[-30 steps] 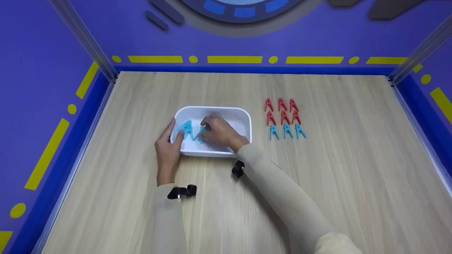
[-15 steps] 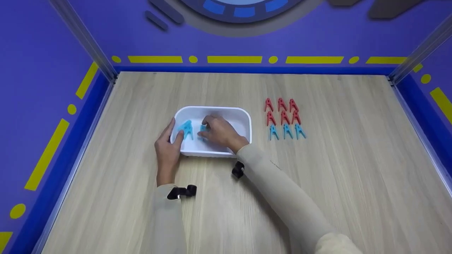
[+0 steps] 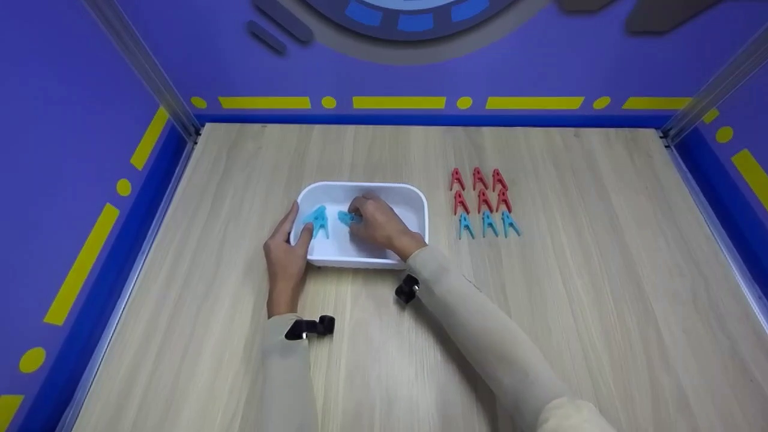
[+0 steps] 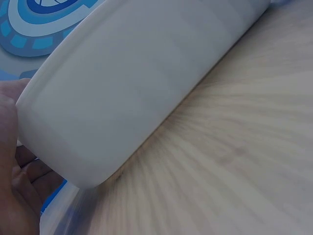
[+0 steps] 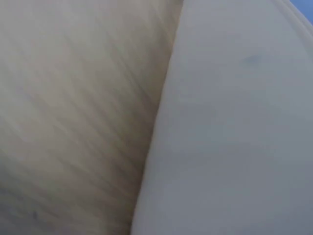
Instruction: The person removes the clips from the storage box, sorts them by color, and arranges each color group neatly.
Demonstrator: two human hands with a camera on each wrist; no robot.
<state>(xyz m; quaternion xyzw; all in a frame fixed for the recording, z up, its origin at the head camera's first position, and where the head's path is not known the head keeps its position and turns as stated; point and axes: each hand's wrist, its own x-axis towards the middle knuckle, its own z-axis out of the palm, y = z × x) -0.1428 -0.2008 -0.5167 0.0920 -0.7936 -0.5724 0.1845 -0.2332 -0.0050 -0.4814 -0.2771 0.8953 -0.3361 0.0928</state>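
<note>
My left hand (image 3: 285, 259) holds the left end of a white plastic bin (image 3: 360, 263), thumb over the rim. In the left wrist view its fingers lie along the outside of the bin wall (image 4: 112, 103). My right hand (image 3: 380, 224) reaches inside the bin and pinches a light-blue clothespin (image 3: 345, 218), partly covered by the fingers. Light-blue clothespins (image 3: 321, 222) lie overlapping at the bin's left end, near my left thumb. The right wrist view has only the bin's outer wall (image 5: 234, 127) and the wooden tabletop; that hand is out of its sight.
Right of the bin lie two rows of red clothespins (image 3: 484, 201), with a row of three blue clothespins (image 3: 489, 224) in front. Blue panels (image 3: 396, 78) with yellow marks enclose the wooden table (image 3: 576, 288) at the back and sides.
The blue clothespin at my right fingertips has turned from legs pointing toward the front to lying more sideways. My right fingers have drawn closer together; the left hand and bin stay put.
</note>
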